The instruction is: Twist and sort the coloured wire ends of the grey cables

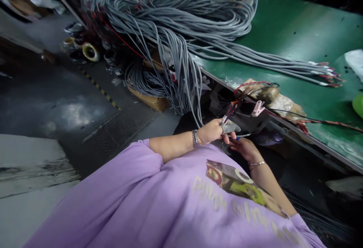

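Close in front of my body, my left hand [210, 130] is closed around the end of a grey cable. A grey cover sits on its thumb. Thin coloured wires [231, 108] stick up above this fist. My right hand [246, 148] is just to the right, with its fingers pinched together near the left fingertips. A small blue thing [237, 138] shows at its fingertips, too small to name. From the table, a bundle of grey cables [181, 51] hangs down towards my left hand.
Long grey cables lie across the green table [306, 24], their stripped ends [326, 74] at the right. A pink clip [258, 108] and taped lumps [268, 94] with wires are at the table edge. Below stand a cardboard box [153, 100] and, further left, a yellow roll [90, 52].
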{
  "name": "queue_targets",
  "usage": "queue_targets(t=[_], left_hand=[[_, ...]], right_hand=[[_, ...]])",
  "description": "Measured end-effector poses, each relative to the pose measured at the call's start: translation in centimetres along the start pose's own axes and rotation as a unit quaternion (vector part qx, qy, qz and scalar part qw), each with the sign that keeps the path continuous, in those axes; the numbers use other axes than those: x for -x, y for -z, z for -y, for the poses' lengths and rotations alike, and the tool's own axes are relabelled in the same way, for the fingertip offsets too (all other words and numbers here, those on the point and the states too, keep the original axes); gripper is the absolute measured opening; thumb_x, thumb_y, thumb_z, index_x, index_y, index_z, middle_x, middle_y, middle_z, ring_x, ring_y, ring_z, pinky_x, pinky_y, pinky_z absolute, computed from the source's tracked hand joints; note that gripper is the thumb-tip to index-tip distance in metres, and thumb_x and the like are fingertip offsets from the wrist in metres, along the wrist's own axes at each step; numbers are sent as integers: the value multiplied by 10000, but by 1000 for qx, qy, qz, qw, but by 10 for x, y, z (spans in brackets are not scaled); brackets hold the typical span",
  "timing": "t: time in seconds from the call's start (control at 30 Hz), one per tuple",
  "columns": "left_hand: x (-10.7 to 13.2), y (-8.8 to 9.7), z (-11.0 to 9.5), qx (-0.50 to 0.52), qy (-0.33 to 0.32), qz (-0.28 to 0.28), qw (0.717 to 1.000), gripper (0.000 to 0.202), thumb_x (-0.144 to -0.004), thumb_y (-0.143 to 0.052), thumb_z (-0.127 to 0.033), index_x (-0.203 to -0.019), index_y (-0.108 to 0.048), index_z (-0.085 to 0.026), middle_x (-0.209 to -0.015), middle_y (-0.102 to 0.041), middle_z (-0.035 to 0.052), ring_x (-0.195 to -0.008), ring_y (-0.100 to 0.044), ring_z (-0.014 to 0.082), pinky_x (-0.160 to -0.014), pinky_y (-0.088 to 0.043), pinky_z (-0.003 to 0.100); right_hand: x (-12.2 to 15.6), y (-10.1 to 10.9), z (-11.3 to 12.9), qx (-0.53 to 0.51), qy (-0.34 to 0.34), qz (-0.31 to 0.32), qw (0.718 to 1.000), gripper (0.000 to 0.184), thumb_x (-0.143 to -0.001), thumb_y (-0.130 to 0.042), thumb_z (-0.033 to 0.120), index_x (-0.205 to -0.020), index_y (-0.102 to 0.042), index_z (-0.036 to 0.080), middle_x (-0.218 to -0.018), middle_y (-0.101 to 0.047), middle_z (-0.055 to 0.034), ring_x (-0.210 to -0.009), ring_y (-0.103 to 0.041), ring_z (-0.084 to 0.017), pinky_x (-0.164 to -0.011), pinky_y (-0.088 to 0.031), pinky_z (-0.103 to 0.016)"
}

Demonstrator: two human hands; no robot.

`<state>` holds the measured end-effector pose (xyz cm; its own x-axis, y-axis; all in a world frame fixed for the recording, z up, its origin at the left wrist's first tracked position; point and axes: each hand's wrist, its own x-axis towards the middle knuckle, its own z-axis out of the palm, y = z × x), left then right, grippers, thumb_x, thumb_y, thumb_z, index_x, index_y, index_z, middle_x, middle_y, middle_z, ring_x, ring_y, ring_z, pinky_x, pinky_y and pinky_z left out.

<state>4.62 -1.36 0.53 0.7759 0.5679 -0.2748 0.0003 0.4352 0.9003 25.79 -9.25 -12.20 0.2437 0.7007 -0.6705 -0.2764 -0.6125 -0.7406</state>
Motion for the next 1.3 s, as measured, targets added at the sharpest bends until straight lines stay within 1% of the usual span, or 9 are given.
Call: queue_targets(t=[0.1,0.23,0.4,0.5,0.57,0.73,0.93,1.17,1.3], left_hand=[[2,1,0,-20,-5,-3,1000,447,-838,-660,-538,-952,-671,-106,-768,-700,57,-492,-580,65,-494,-339,193],[3,0,8,-59,-32,30,997,430,-832,-665,-539,-903,-670,-115,-730,-682,45,-506,-566,70,-519,-363,206],[1,-4,12,-70,-60,40,995,444,-828,-656,-567,-777,-637,-127,-622,-627,22,-518,-560,81,-561,-412,219],[2,-4,8,-17,-82,-16,996,455,-830,-640,-589,-825,-638,-135,-688,-656,29,-547,-590,83,-568,-433,218],[3,-3,7,14,-96,-65,993,453,-840,-624,-595,-881,-641,-144,-743,-678,32,-550,-599,77,-529,-404,206],[2,-5,5,69,-113,-71,989,476,-802,-690,-576,-1019,-646,-155,-736,-675,14,-527,-620,87,-435,-304,205],[7,-8,-5,96,-78,-50,991,456,-809,-693,-563,-946,-654,-130,-680,-656,12,-480,-598,76,-415,-273,200],[3,-4,6,48,-59,-20,997,450,-800,-710,-551,-962,-693,-131,-871,-729,81,-654,-671,114,-495,-369,200],[-4,-1,15,-74,-111,-1,991,450,-782,-743,-521,-1073,-734,-177,-1116,-736,91,-1072,-660,190,-891,-490,268]], right_hand=[[7,-5,0,130,-23,23,991,101,-714,-735,261,-711,-679,178,-642,-731,-64,-543,-682,-193,-427,-487,-250],[32,-10,21,383,85,101,914,247,-765,-686,387,-652,-671,167,-574,-691,-56,-475,-592,-155,-457,-410,-253],[61,-21,48,347,205,150,903,480,-816,-584,618,-657,-641,169,-535,-595,-17,-481,-469,-119,-487,-365,-261],[65,-25,41,384,189,229,874,393,-813,-646,538,-643,-651,183,-564,-615,-18,-503,-471,-119,-496,-375,-258],[60,-25,28,396,184,195,878,340,-770,-715,472,-601,-638,188,-545,-608,-16,-499,-460,-116,-481,-359,-252],[34,-23,-8,64,48,91,993,304,-737,-764,412,-920,-679,184,-879,-728,-39,-700,-666,-162,-570,-512,-250],[18,-35,-27,-207,-82,64,973,68,-826,-648,196,-894,-649,194,-870,-728,-64,-772,-718,-182,-595,-587,-284],[21,-41,-25,-286,54,-9,957,120,-840,-657,342,-898,-613,247,-868,-700,15,-635,-599,-101,-554,-521,-221],[45,-41,-11,-167,207,-9,964,260,-733,-785,431,-837,-656,231,-751,-682,28,-606,-560,-102,-575,-488,-233]])
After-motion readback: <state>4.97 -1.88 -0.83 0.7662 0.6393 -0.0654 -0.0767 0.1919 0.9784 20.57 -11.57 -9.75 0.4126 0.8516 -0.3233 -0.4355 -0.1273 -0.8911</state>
